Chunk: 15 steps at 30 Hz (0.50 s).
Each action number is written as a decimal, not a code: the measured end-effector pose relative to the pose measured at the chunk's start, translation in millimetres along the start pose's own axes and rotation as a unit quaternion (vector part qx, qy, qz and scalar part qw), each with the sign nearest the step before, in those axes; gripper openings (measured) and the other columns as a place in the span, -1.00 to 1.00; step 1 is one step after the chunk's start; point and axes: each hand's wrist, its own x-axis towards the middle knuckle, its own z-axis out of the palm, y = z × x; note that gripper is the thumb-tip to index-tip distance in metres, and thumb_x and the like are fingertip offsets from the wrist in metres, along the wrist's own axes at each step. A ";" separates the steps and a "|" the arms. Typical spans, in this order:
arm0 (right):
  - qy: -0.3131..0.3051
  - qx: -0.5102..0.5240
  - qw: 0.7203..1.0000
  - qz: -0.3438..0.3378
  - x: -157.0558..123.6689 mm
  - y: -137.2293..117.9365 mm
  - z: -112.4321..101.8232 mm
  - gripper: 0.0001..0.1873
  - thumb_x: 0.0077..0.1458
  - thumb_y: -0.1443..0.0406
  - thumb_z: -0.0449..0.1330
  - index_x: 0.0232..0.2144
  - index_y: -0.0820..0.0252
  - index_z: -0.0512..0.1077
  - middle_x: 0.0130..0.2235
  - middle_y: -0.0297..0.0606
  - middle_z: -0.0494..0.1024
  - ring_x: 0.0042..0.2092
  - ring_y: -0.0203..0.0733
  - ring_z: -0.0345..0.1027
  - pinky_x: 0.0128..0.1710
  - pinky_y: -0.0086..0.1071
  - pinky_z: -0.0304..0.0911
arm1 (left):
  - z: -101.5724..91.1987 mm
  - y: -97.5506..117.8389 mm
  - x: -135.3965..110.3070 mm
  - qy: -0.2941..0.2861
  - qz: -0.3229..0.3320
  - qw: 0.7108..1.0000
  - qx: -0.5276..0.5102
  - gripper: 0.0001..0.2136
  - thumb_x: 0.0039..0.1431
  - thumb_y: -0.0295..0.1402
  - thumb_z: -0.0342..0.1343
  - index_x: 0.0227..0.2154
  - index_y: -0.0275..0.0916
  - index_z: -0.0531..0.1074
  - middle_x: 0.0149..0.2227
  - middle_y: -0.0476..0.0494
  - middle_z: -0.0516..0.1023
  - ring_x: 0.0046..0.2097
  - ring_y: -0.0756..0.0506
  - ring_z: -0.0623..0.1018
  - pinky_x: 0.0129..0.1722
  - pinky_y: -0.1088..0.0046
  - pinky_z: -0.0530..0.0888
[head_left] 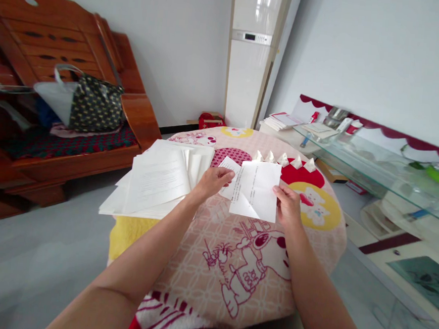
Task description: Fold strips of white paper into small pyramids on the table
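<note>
A white sheet of paper [256, 190] with faint print lies creased on a round table covered by a pink cartoon cloth [235, 257]. My right hand [287, 206] pinches the sheet's right edge between thumb and fingers. My left hand [213, 180] rests closed on the sheet's upper left corner, fingers curled over the paper. A loose stack of white papers [161, 180] lies just left of my left hand. Several small folded white paper shapes [284, 160] stand in a row at the table's far side.
A wooden bench [57, 96] with a dotted handbag [95, 105] stands at the left. A tall white appliance [251, 55] is in the far corner. A glass shelf unit [375, 166] with books and small items runs along the right wall.
</note>
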 end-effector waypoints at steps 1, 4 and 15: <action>-0.011 -0.016 1.000 0.004 -1.7 -1.2 0.9 -0.67 -0.15 0.06 0.40 -0.50 0.17 0.46 -0.53 -0.40 0.42 -0.49 -0.27 0.24 -0.47 -0.38 0.19 | 4.7 -0.7 0.8 -0.027 -0.003 0.999 -0.045 -0.71 0.16 -0.12 0.21 -0.38 -0.30 0.53 -0.37 -0.11 0.60 -0.31 -0.06 0.59 -0.26 0.43 0.53; -0.052 -0.072 0.996 0.005 -6.7 -5.7 1.3 -0.67 -0.10 0.04 0.36 -0.55 0.15 0.44 -0.60 -0.43 0.35 -0.55 -0.28 0.18 -0.54 -0.39 0.11 | 16.6 -6.4 -0.7 -0.046 -0.038 0.988 -0.145 -0.66 0.02 -0.08 0.30 -0.51 -0.27 0.40 -0.49 -0.03 0.49 -0.42 0.01 0.48 -0.35 0.47 0.47; -0.085 -0.108 0.988 -0.064 -14.5 -24.8 -2.3 -0.81 -0.14 0.19 0.39 -0.46 0.17 0.61 -0.50 -0.31 0.58 -0.47 -0.21 0.40 -0.42 -0.35 0.30 | 0.8 7.5 -16.4 -0.041 0.123 0.989 -0.065 -0.76 0.03 -0.21 0.31 -0.56 -0.25 0.45 -0.48 -0.03 0.45 -0.39 -0.01 0.42 -0.34 0.43 0.42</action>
